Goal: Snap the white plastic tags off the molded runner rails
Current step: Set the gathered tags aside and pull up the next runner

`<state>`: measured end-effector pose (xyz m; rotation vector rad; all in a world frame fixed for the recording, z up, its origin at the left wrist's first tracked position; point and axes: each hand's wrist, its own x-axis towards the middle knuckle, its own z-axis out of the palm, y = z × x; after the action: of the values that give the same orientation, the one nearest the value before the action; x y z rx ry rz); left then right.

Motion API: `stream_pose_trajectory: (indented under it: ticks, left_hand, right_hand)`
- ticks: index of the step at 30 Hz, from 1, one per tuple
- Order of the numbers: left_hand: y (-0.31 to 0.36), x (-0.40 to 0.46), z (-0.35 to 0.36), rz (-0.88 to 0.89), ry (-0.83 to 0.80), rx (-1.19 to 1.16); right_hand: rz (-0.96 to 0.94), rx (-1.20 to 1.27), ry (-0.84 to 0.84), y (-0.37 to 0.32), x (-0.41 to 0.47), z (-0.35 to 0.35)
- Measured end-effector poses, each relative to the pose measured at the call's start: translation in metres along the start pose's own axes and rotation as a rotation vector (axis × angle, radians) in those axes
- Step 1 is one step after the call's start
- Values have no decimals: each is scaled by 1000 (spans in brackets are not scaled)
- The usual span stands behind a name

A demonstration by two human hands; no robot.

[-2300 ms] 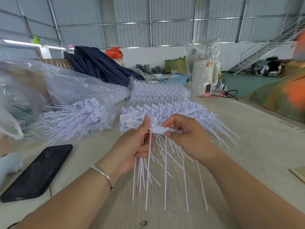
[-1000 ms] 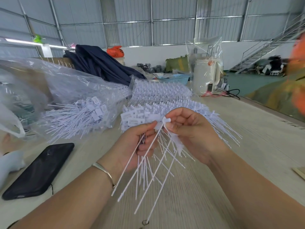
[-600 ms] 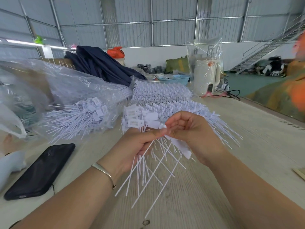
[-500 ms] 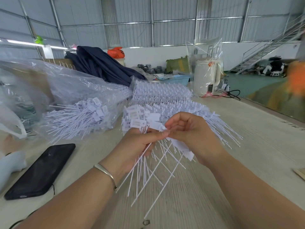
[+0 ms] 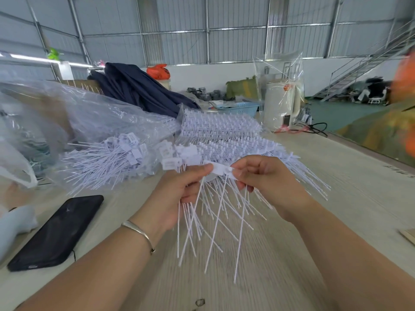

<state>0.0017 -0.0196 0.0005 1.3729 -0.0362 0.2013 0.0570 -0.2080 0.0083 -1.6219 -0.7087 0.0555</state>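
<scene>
Wooden tabletop [image 5: 336, 198] bearing a pile of molded runner rails [image 5: 224, 131], above which the left hand [image 5: 177, 194] grips a bundle of detached tags [image 5: 190, 212] while the right hand [image 5: 267, 185] pinches one white tag [image 5: 219, 169] held between both thumbs.

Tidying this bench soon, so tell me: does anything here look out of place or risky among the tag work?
The black phone lies on the table at the left, close beside the loose white tags spilling from a clear plastic bag. Otherwise nothing stands out.
</scene>
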Motion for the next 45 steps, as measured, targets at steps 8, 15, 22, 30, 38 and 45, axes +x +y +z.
stream_pose_trajectory:
  ticks: [8, 15, 22, 30, 38, 45]
  left_hand:
    - [-7, -2, 7, -14, 30, 119]
    - [-5, -1, 6, -201, -179, -224]
    - [-7, -4, 7, -318, -501, -493]
    - [-4, -4, 9, -315, -584, -432]
    - [-1, 2, 0, -114, -41, -62]
    - [2, -2, 5, -104, 124, 396]
  right_hand:
    - [-28, 26, -5, 0, 1, -4]
    - [-32, 62, -53, 1, 0, 0]
    - [-16, 262, -149, -1, -4, 15]
    - [-55, 327, -143, -3, -5, 19]
    - [32, 124, 50, 0, -1, 8]
    - [77, -171, -8, -2, 0, -2]
